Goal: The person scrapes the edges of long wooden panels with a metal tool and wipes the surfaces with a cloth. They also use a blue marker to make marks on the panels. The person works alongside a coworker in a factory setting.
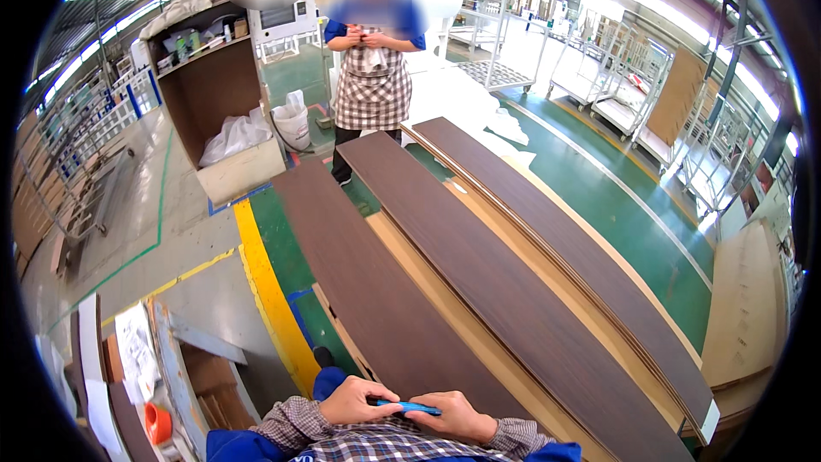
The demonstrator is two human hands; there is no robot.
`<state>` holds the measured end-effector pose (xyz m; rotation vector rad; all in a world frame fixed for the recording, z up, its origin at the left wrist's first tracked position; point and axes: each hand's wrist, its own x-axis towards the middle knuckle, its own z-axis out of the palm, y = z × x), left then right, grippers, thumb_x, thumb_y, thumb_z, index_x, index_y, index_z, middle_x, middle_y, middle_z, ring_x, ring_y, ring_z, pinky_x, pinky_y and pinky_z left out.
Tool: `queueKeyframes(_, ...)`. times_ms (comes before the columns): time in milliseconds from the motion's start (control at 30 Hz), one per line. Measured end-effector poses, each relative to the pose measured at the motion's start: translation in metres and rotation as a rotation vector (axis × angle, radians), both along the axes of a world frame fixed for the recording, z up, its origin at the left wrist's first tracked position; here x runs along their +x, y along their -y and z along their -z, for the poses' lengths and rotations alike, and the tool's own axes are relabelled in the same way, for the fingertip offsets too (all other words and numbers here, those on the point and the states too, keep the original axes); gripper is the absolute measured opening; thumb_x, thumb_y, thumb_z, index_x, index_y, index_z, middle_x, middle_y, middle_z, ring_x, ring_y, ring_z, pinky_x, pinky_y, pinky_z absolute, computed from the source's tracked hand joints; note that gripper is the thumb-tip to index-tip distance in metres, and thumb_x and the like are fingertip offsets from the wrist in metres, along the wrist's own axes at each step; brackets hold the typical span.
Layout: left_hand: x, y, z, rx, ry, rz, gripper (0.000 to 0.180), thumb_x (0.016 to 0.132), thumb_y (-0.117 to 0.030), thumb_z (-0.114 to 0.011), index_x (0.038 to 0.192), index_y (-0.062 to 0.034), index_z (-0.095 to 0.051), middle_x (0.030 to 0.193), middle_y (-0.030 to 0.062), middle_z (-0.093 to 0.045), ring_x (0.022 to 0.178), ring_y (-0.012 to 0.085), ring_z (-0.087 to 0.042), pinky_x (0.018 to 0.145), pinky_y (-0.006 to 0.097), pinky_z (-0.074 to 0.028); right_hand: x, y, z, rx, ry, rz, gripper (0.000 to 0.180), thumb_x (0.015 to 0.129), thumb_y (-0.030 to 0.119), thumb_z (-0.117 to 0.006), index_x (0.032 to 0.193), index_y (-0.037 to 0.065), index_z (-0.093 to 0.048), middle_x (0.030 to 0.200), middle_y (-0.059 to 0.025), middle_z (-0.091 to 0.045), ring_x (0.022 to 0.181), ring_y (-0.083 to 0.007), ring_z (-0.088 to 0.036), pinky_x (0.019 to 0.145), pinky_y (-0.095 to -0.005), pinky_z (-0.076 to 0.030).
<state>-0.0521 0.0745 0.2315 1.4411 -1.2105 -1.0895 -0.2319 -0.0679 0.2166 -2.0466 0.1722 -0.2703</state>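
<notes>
A slim blue object (410,407) spans the gap between my hands, close to my body; its exact kind is too small to make out. My left hand (357,402) is closed on its left end, where a dark part shows near the fingers. Its right end is gripped by the fingers of my right hand (453,417). Right beyond my hands lies a long dark brown board (376,265). A second dark brown board (479,239) and a third brown board (564,231) lie side by side to its right, with lighter boards under them.
Across the boards stands a person (374,77) in a checked apron, hands together at the chest. A brown cabinet (214,103) and a white bucket (292,127) are at far left. An orange tape roll (157,422) sits near left. Wheeled racks (611,77) stand far right.
</notes>
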Motion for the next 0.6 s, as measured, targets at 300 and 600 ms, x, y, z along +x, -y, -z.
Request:
queueKeyframes(300, 0.175, 0.119, 0.025, 0.141, -0.204, 0.259, 0.021, 0.086, -0.016, -0.065, 0.094, 0.0025, -0.066, 0.075, 0.0064, -0.066, 0.059, 0.0073, -0.060, 0.053, 0.019, -0.049, 0.136, 0.033, 0.034, 0.008, -0.093, 0.498, 0.026, 0.079, 0.025, -0.071, 0.094, 0.004, -0.067, 0.081, -0.0134, -0.067, 0.069, -0.0240, -0.065, 0.063, -0.0313, -0.051)
queueKeyframes(600, 0.330, 0.243, 0.052, 0.161, -0.435, -0.001, 0.023, 0.091, -0.020, -0.054, 0.089, 0.0002, -0.064, 0.077, 0.0047, -0.064, 0.057, 0.0074, -0.057, 0.050, 0.020, -0.047, 0.228, 0.112, -0.009, 0.045, -0.270, 0.894, 0.021, 0.081, 0.019, -0.069, 0.093, 0.002, -0.066, 0.070, -0.0064, -0.062, 0.064, -0.0111, -0.057, 0.060, -0.0267, -0.046)
